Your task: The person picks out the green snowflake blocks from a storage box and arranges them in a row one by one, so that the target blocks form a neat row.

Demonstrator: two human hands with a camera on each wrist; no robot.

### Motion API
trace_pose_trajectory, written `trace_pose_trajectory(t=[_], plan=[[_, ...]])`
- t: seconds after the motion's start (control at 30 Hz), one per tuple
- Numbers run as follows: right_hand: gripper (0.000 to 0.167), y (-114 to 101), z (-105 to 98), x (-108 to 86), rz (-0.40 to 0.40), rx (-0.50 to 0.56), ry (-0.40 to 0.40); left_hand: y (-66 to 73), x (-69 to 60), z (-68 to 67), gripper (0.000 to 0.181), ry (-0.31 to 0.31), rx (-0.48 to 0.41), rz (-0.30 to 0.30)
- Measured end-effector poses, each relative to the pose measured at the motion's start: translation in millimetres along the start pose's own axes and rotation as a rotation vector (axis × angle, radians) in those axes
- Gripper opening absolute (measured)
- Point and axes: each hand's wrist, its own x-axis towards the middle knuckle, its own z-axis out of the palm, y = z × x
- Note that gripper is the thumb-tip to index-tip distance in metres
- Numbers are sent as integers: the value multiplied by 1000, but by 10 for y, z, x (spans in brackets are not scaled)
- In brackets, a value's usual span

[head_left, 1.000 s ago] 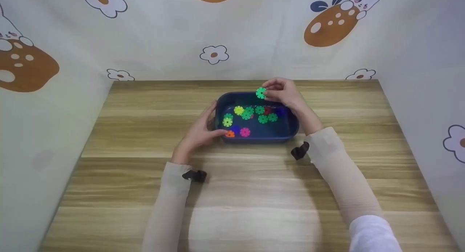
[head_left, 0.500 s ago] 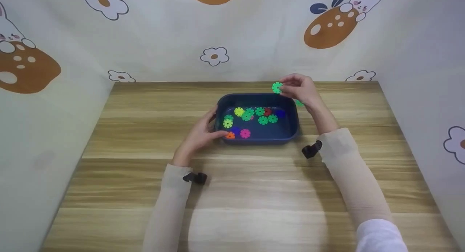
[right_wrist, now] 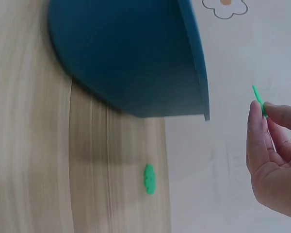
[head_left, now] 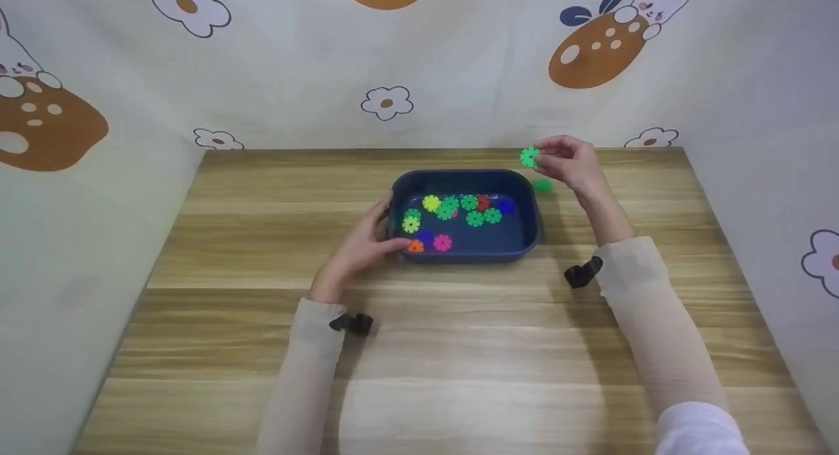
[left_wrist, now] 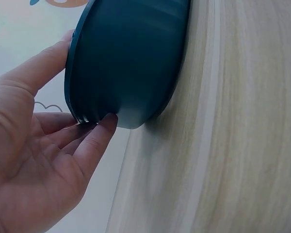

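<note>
A dark blue rectangular tub (head_left: 468, 257) stands on the table with several flower-shaped plastic discs inside: green, yellow, red, blue, pink and orange. At its left end my left hand (head_left: 357, 245) grips the rim, thumb over the edge beside an orange disc (head_left: 415, 246). In the left wrist view its fingers (left_wrist: 94, 143) touch the tub's outer wall. Off the tub's far right corner, my right hand (head_left: 580, 168) holds up a green flower disc (head_left: 529, 157) between thumb and fingers, edge-on in the right wrist view. Below it, another green disc (head_left: 543, 185) lies on the table.
The wood-grain table (head_left: 459, 350) ends at the back against a patterned cloth (head_left: 295, 68). Similar cloth rises on both sides. A black wrist mount (head_left: 583, 273) juts from each sleeve.
My right hand has moved right with the green disc, from above the tub's back rim to beyond its right end. The green disc on the table has come into sight. My left hand stays put.
</note>
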Motion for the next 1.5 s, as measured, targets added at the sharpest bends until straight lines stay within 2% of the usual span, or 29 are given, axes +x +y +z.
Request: trace_pose_trajectory(t=[0.2,0.5,0.73,0.93,1.17,1.3,1.5], plan=[[21,81,-166,24,24,26,54,1,-20,-4,98,12,-2,7],[18,149,-389,-13,121,56,119,3,6,-3,99,0,28,4],[17,248,-474,10,183,56,141,3,-6,-2,101,0,43,-13],[20,329,-531,28,209,-12,155,11,-10,-4,101,4,66,-28],[27,375,-553,7,276,69,183,6,1,-3,100,7,45,-13],[35,394,-553,18,301,36,200,18,-5,-7,99,15,59,-25],[39,490,-584,80,323,-88,216,5,-6,-5,97,20,65,-23]])
